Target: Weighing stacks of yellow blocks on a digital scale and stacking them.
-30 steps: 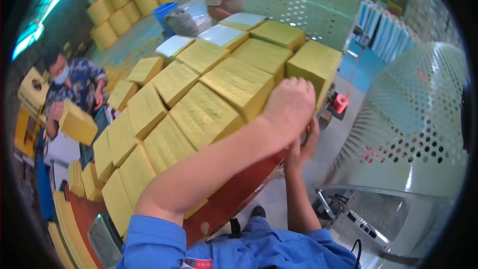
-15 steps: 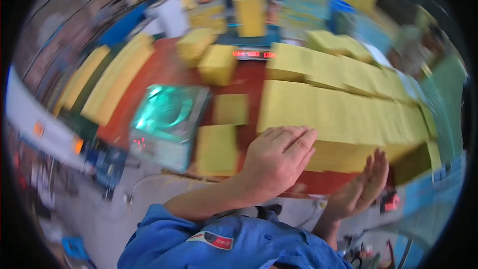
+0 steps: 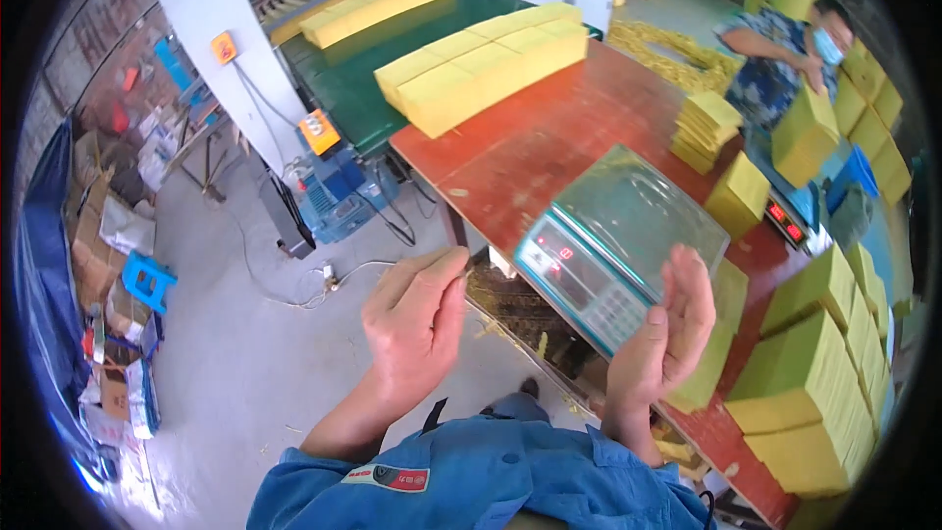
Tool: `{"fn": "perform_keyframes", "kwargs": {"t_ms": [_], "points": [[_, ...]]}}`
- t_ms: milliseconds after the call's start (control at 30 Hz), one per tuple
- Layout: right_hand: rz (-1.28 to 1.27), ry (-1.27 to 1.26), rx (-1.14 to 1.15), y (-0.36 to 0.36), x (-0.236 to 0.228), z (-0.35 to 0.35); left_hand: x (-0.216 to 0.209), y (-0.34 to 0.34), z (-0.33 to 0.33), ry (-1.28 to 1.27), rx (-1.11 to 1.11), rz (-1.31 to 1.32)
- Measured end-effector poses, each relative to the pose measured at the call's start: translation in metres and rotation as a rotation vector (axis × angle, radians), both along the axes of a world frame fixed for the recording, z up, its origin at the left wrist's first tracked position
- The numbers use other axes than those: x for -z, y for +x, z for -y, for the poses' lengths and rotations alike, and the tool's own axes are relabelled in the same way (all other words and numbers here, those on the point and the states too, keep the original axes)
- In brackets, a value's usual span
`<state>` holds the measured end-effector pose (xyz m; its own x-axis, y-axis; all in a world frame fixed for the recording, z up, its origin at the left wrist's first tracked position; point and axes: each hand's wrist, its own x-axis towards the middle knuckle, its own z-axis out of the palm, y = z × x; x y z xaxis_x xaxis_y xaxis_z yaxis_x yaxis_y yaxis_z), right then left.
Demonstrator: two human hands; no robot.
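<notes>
My left hand (image 3: 417,314) hangs over the floor left of the red table, its fingers bent and pressed together with nothing visible in them. Beside the keypad of a scale (image 3: 589,275) is my right hand (image 3: 672,334), loosely curved, thumb apart from the fingers and nothing in it. The scale has a clear, flat weighing plate with nothing on it and a lit red display. Right of it, partly hidden by my right hand, lies a low stack of yellow paper (image 3: 699,373). Taller yellow paper stacks (image 3: 810,383) stand in rows at the right of the table.
Yellow stacks (image 3: 491,64) line the far edge of the red table (image 3: 520,152), beside a green surface (image 3: 339,88). Across the table a masked person holds a yellow block (image 3: 807,132) over another scale (image 3: 785,221). A blue motor (image 3: 339,201) and a cable (image 3: 265,290) are at left.
My view has swung left, showing more floor and machinery. My hands, formerly near the yellow stacks, are now beside the scale; the left has gone from flat to closed.
</notes>
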<state>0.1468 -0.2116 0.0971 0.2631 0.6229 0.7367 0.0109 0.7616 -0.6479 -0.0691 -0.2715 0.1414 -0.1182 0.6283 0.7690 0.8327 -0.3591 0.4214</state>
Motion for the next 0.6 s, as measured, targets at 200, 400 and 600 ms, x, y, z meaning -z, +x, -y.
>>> {"fn": "perform_keyframes", "kwargs": {"t_ms": [200, 400, 600], "points": [[-0.065, -0.089, -0.263, -0.114, 0.013, -0.085, 0.022, -0.087, -0.05, -0.068, -0.146, 0.021], [-0.096, -0.209, -0.455, -0.212, 0.028, -0.171, 0.041, -0.165, -0.126, -0.205, -0.196, 0.091], [-0.014, -0.403, -0.4, -0.28, 0.048, -0.24, 0.065, -0.244, -0.251, -0.202, -0.062, 0.11]]}}
